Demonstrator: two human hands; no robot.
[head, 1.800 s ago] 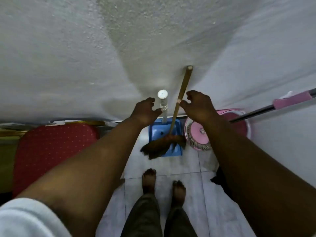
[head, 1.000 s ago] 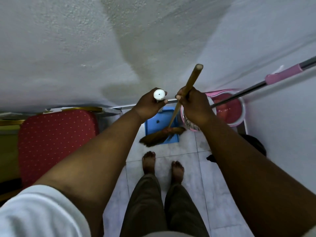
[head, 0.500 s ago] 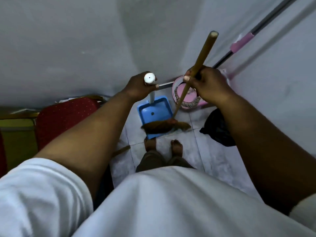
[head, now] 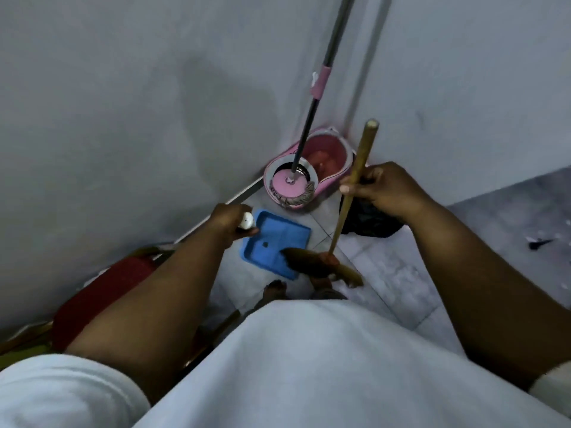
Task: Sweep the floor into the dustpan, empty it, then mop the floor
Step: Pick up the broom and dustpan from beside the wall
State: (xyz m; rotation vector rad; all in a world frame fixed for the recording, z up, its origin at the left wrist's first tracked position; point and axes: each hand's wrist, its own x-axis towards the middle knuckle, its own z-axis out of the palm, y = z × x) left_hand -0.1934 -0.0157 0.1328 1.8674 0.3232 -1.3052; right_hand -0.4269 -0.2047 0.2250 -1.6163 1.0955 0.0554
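My left hand (head: 230,222) grips the white-capped handle (head: 247,220) of the blue dustpan (head: 275,242), whose pan sits low over the tiled floor near the wall. My right hand (head: 383,186) holds the wooden broom stick (head: 355,180) near its top. The brown broom head (head: 321,267) lies at the dustpan's front edge, just ahead of my bare feet. A mop with a pink grip (head: 319,84) stands in the pink spin bucket (head: 309,169) in the corner.
A black bag (head: 370,223) lies on the floor right of the broom stick. A red padded chair (head: 102,291) stands at the left by the wall. Dark debris (head: 537,242) lies on the grey floor (head: 401,273) at far right. Walls close in ahead.
Both hands took hold of the dustpan handle and broom stick, then drew them back from the wall. The view turned right, and the dustpan swung to the left of the broom head.
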